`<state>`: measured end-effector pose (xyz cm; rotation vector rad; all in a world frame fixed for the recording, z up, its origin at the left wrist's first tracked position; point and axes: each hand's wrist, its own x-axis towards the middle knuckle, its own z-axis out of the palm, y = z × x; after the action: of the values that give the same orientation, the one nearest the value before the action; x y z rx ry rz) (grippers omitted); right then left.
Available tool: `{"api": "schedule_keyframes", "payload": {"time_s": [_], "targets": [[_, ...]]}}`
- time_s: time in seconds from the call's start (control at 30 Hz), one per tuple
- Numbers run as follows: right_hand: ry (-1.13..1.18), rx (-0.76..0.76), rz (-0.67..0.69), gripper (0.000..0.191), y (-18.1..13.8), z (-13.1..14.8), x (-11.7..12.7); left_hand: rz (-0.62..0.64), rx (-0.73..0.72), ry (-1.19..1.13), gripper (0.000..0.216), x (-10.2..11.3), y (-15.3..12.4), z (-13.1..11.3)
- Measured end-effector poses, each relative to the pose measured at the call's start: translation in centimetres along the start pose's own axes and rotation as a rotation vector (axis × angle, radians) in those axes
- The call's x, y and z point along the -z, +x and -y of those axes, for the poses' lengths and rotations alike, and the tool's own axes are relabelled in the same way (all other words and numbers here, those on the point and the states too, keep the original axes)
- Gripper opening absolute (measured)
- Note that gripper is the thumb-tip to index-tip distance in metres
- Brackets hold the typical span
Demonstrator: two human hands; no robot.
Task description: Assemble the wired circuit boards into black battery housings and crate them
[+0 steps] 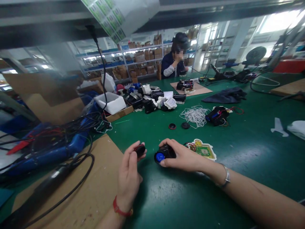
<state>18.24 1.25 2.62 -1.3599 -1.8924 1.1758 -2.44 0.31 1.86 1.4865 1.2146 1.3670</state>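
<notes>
My left hand (130,170) pinches a small black round cap with a red rim (139,149) between thumb and fingers, just above the green table (166,197). My right hand (183,156) is wrapped round a black device with a blue lens-like front (162,154), which faces the cap a short way to its left. A green circuit board on a white backing (203,150) lies right behind my right hand. Two more black round caps (178,126) rest on the table farther back.
A cardboard sheet (81,190) with black cables (71,165) lies at left. Farther back are a pile of black and white parts (152,98), a white cord bundle (195,115) and a black wired unit (218,115). Another person (175,62) sits across the table.
</notes>
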Motion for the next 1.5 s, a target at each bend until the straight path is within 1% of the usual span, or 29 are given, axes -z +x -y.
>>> {"api": "schedule_keyframes", "payload": {"time_s": [0.03, 0.1, 0.17, 0.23, 0.3, 0.33, 0.37, 0.4, 0.43, 0.5, 0.57, 0.7, 0.77, 0.9, 0.97, 1.0, 1.13, 1.17, 1.23, 1.33, 1.4, 1.5], "targets": [[0.044, -0.03, -0.006, 0.053, 0.1, 0.0, 0.1, 0.036, -0.091, 0.085, 0.031, 0.0, -0.5, -0.1], [0.107, -0.041, 0.008, 0.049, 0.2, 0.0, 0.3, 0.148, -0.299, 0.27, 0.028, 0.0, -1.3, -0.1], [0.186, -0.033, 0.064, 0.045, 0.1, 0.1, 0.5, 0.241, -0.487, 0.431, 0.028, 0.0, -1.7, -0.2], [0.258, 0.003, 0.167, 0.051, -0.1, 0.1, 0.6, 0.26, -0.578, 0.542, 0.026, 0.0, -1.7, -0.2], [0.246, 0.081, 0.243, 0.071, -0.1, -0.1, 0.5, 0.23, -0.573, 0.604, 0.022, 0.0, -1.4, -0.2], [0.201, 0.123, 0.234, 0.083, -0.1, -0.2, 0.3, 0.213, -0.548, 0.617, 0.018, 0.0, -1.2, -0.2], [0.142, 0.157, 0.195, 0.09, -0.1, -0.4, 0.1, 0.203, -0.516, 0.624, 0.014, 0.0, -1.0, -0.2], [0.08, 0.179, 0.131, 0.092, 0.0, -0.5, -0.1, 0.195, -0.48, 0.626, 0.01, 0.1, -0.8, -0.2], [0.024, 0.192, 0.062, 0.089, 0.1, -0.7, -0.4, 0.19, -0.448, 0.626, 0.005, 0.1, -0.7, -0.2], [-0.062, 0.212, -0.044, 0.078, 0.2, -0.9, -0.7, 0.182, -0.396, 0.627, 0.006, 0.2, -0.3, -0.3], [-0.126, 0.226, -0.082, 0.072, 0.3, -0.9, -0.9, 0.195, -0.354, 0.611, 0.008, 0.4, 0.0, -0.4], [-0.215, 0.199, -0.118, 0.07, 0.0, -0.6, -0.8, 0.294, -0.286, 0.557, 0.031, 0.8, 0.6, -0.7], [-0.233, 0.189, -0.118, 0.07, -0.1, -0.5, -0.7, 0.335, -0.314, 0.586, 0.032, 1.1, 0.9, -0.7], [-0.242, 0.196, -0.123, 0.07, 0.0, -0.7, -0.6, 0.393, -0.541, 0.657, 0.03, 1.5, 1.3, -0.5], [-0.24, 0.2, -0.125, 0.07, 0.1, -0.9, -0.6, 0.415, -0.603, 0.667, 0.032, 1.6, 1.5, -0.5], [-0.239, 0.2, -0.128, 0.07, 0.2, -0.9, -0.5, 0.424, -0.593, 0.669, 0.032, 1.6, 1.6, -0.5], [-0.238, 0.2, -0.138, 0.068, 0.1, -0.9, -0.5, 0.421, -0.455, 0.636, 0.028, 1.6, 1.7, -0.5], [-0.238, 0.201, -0.141, 0.069, 0.1, -0.9, -0.5, 0.403, -0.435, 0.626, 0.025, 1.5, 1.6, -0.3], [-0.242, 0.207, -0.147, 0.071, 0.0, -0.9, -0.7, 0.326, -0.407, 0.609, 0.022, 1.2, 1.3, 0.0], [-0.251, 0.219, -0.157, 0.072, 0.0, -1.0, -0.8, 0.222, -0.352, 0.602, 0.028, 0.9, 1.0, 0.2], [-0.253, 0.221, -0.163, 0.072, 0.0, -1.0, -0.8, 0.24, -0.371, 0.623, 0.029, 0.9, 1.0, 0.0], [-0.25, 0.225, -0.167, 0.071, 0.1, -1.0, -0.7, 0.338, -0.484, 0.665, 0.029, 1.3, 1.3, -0.3]]}}
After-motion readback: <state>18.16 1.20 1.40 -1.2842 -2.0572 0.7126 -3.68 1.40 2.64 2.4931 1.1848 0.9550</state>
